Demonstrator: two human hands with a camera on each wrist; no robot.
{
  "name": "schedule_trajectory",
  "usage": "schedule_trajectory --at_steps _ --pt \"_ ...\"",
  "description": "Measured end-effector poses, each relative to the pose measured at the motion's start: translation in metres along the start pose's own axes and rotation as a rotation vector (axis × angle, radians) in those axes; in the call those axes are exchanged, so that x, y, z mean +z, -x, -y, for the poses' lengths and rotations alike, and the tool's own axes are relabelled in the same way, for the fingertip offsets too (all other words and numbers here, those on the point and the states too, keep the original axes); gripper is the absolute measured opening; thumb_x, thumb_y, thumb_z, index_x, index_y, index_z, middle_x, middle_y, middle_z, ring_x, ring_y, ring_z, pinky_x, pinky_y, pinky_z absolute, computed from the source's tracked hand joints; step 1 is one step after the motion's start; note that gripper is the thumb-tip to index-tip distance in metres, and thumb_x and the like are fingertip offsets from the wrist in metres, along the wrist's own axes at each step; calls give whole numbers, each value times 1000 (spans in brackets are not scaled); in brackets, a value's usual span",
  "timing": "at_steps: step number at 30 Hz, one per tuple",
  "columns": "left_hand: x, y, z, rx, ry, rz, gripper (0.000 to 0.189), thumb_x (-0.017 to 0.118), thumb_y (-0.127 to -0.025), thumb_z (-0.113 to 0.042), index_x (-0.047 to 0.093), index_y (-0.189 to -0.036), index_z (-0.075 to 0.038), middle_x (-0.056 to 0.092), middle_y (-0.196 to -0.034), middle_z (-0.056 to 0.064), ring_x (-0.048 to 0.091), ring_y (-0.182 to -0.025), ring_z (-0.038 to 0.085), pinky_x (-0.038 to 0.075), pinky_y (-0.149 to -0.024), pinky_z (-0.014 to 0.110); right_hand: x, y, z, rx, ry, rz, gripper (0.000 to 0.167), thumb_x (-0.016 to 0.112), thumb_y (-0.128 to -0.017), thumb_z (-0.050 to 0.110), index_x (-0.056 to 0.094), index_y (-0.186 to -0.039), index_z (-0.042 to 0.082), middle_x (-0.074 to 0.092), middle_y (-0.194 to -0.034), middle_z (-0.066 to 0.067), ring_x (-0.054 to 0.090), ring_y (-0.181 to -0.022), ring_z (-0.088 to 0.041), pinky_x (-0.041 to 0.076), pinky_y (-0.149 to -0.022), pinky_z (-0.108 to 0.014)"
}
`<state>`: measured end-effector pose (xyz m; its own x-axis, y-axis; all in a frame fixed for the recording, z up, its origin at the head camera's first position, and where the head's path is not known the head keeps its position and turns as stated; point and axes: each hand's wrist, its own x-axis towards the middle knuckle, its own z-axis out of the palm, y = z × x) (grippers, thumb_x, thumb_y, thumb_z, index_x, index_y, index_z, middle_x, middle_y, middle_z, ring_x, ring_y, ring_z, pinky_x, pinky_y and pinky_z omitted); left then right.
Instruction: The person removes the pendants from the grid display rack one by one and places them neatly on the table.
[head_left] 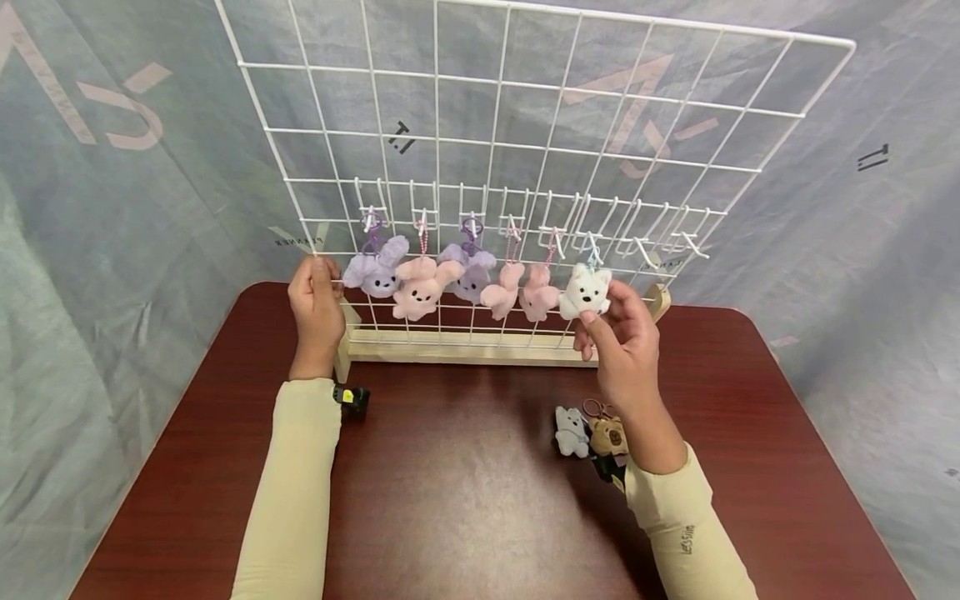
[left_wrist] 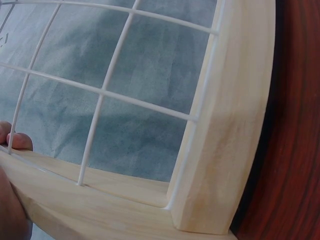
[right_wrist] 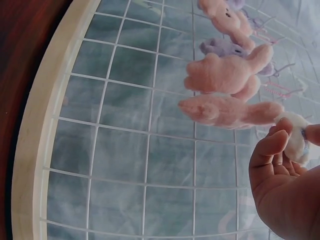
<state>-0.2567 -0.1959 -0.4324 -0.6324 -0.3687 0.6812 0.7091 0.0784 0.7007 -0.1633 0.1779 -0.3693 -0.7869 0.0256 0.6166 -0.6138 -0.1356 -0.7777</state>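
My right hand (head_left: 630,354) pinches a small white plush keychain (head_left: 587,288) with black eyes and nose. Its light blue strap (head_left: 593,250) runs up to a hook on the white wire grid rack. At the rack's left edge, my left hand (head_left: 313,308) grips the upright side of the frame, with fingertips (left_wrist: 20,141) visible past the wood in the left wrist view. Between the hands hang two purple plush keychains (head_left: 377,273) and several pink plush keychains (head_left: 422,287). The right wrist view shows the white plush (right_wrist: 298,142) beside a pink one (right_wrist: 220,111).
The rack stands on a wooden base (head_left: 465,348) at the back of the dark red table (head_left: 465,500). Bare hooks (head_left: 693,244) project at the right. A grey-white plush (head_left: 572,432) and a brown bear plush (head_left: 607,437) lie near my right wrist. Grey cloth (head_left: 90,250) surrounds the table.
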Motion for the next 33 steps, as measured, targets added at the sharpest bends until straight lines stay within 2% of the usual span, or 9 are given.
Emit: schedule_trajectory --at_steps 6,11,18,21,25,28,32,33 --pt "-4 -1 12 -3 1 -6 41 38 -113 -10 46 -83 18 51 -76 -3 40 -57 15 33 -54 21 1 0 3 -18 -15 0 37 54 -96 -13 62 -128 3 73 -98 2 57 -56 -12 45 -46 -19" --pt "-4 -1 14 12 6 -1 44 39 -113 -13 46 -82 17 49 -76 3 40 -58 14 33 -55 20 3 -1 7 -23 -30 -8 36 54 -94 -16 59 -122 6 72 -98 1 56 -56 -13 44 -45 -21" --pt "-4 -1 13 18 -11 -2 47 40 -114 -17 47 -81 16 52 -77 -3 41 -58 13 34 -56 19 5 0 11 -21 -35 -14 37 54 -92 -18 57 -120 6 72 -98 1 56 -56 -13 44 -45 -21" --pt "-4 0 11 13 -10 4 47 40 -114 -17 47 -82 17 51 -76 3 40 -57 15 34 -56 21 5 1 12 -23 -33 -12 38 54 -92 -18 57 -120 7 71 -99 0 56 -55 -14 44 -45 -21" --pt "-3 1 9 10 -9 4 46 39 -113 -14 46 -82 19 45 -75 19 38 -57 18 33 -55 23 6 1 13 -35 -45 -7 39 54 -92 -18 56 -122 6 72 -100 -1 56 -55 -15 43 -44 -24" --pt "-1 1 2 5 -8 1 45 39 -113 -14 44 -83 20 48 -75 12 37 -57 19 32 -55 22 6 1 14 -37 -56 -4 44 53 -92 -18 54 -129 6 75 -102 -2 56 -55 -16 42 -44 -25" --pt "-2 1 4 5 -11 5 48 40 -114 -17 45 -84 19 52 -78 -7 37 -57 21 32 -55 25 6 2 15 -43 -30 11 62 53 -94 -17 43 -152 4 77 -106 -2 58 -53 -16 45 -47 -24" --pt "-4 1 8 6 -15 7 48 40 -114 -18 46 -84 19 52 -78 -6 36 -57 22 32 -55 25 6 2 15 -47 -14 18 67 53 -95 -17 38 -157 4 76 -106 -1 58 -54 -16 46 -48 -23"
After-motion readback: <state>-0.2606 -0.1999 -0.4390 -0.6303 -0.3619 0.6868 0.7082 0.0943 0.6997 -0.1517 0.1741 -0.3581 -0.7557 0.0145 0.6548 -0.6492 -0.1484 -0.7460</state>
